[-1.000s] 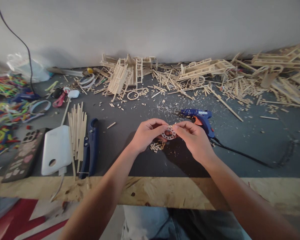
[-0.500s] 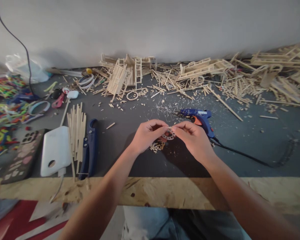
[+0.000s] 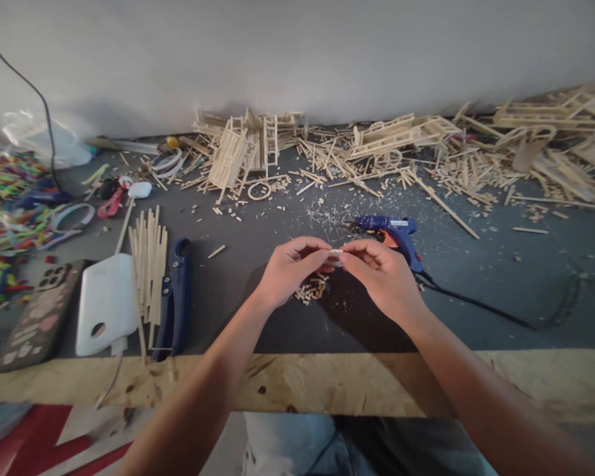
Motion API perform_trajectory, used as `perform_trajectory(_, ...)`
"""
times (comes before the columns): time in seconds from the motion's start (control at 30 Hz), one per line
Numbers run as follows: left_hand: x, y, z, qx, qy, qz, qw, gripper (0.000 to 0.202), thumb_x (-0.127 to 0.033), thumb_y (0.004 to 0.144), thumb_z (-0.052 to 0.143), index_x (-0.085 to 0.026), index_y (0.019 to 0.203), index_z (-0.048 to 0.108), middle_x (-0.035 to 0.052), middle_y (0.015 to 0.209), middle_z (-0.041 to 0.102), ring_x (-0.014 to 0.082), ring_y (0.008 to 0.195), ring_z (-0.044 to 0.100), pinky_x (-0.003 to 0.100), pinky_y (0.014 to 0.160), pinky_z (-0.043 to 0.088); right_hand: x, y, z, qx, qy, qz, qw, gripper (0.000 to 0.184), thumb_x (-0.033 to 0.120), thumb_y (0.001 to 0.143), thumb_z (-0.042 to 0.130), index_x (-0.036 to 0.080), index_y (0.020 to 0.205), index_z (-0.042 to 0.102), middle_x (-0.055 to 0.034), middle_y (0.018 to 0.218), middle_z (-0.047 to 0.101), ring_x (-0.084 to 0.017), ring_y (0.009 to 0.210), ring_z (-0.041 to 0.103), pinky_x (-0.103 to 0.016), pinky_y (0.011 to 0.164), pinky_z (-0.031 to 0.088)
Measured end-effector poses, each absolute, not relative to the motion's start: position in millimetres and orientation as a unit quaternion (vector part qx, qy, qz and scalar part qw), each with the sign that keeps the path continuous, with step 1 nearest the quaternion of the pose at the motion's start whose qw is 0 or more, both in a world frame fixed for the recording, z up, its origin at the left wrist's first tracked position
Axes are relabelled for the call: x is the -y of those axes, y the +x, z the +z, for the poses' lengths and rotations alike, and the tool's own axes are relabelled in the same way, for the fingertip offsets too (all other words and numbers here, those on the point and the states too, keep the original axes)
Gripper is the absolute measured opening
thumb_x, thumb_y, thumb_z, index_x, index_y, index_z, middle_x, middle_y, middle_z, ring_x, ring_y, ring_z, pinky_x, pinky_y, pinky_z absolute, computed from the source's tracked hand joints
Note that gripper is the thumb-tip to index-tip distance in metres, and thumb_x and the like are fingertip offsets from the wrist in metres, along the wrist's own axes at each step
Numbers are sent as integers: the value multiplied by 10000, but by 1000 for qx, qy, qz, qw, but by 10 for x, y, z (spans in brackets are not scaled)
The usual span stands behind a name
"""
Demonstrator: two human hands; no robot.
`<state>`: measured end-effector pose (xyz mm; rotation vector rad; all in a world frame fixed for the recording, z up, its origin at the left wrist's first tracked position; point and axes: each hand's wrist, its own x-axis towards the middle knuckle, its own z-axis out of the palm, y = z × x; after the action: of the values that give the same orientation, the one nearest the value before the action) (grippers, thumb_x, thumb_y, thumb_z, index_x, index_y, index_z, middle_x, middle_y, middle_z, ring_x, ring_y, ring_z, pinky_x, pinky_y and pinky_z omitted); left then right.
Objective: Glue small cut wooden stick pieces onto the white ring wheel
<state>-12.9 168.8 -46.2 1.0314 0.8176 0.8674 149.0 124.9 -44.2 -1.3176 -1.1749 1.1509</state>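
Note:
Between the fingertips of both hands is a small pale ring (image 3: 334, 260), now seen nearly edge-on, with its holes hidden. My left hand (image 3: 293, 268) pinches it from the left, thumb and fingers closed. From the right, my right hand (image 3: 381, 270) pinches it in the same way. A pile of short cut wooden stick pieces (image 3: 311, 291) lies on the table just below the left fingers. Beyond the right hand rests a blue glue gun (image 3: 387, 225) with an orange trigger, its nozzle pointing left.
At the left are blue cutters (image 3: 177, 297), long wooden sticks (image 3: 149, 264), a white power bank (image 3: 106, 304) and a phone (image 3: 42, 311). Stick-built models (image 3: 248, 149) and loose sticks line the wall. The glue gun's black cord (image 3: 480, 306) runs right.
The ring has tipped from showing its holed face to lying nearly edge-on. Both hands keep their pinch on it. The view has shifted slightly.

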Motion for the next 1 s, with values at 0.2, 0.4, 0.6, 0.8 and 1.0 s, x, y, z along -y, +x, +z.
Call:
perform_trajectory(0.2, -1691, -137, -478, -342, 457, 400, 717, 163, -292, 778, 675, -156, 866, 687, 35, 812, 716, 161, 772, 691, 317, 763, 576, -1257, 1498, -433, 483, -543, 468, 503, 149, 342, 780, 671, 212, 853, 665, -34, 845, 715, -189, 815, 673, -339, 771, 537)
perform_trajectory(0.4, -1678, -109, -503, -368, 500, 398, 675, 177, -288, 745, 717, -159, 855, 666, 27, 791, 716, 158, 756, 691, 301, 727, 578, -1256, 1503, -462, 478, -551, 464, 502, 171, 316, 783, 667, 217, 922, 647, -24, 838, 698, -171, 797, 661, -309, 728, 532)
perform_trajectory(0.6, -1667, -113, -516, -388, 533, 390, 643, 171, -306, 760, 706, -167, 857, 685, 23, 783, 718, 134, 708, 678, 283, 712, 576, -1248, 1501, -442, 484, -557, 457, 497, 115, 317, 790, 650, 216, 846, 644, -16, 785, 684, -162, 746, 647, -302, 694, 517)
perform_trajectory(0.8, -1652, -110, -488, -396, 559, 376, 624, 163, -312, 767, 700, -174, 855, 702, 22, 786, 715, 125, 701, 671, 259, 692, 570, -1248, 1507, -451, 491, -555, 449, 499, 85, 293, 797, 636, 210, 775, 636, -15, 760, 679, -159, 732, 639, -301, 684, 505)
perform_trajectory(1.0, -1645, -111, -476, -401, 569, 371, 615, 161, -314, 767, 697, -174, 847, 708, 29, 788, 717, 125, 698, 666, 254, 686, 565, -1243, 1517, -464, 500, -548, 445, 502, 72, 276, 804, 633, 212, 769, 635, -17, 787, 682, -158, 759, 637, -303, 707, 503)
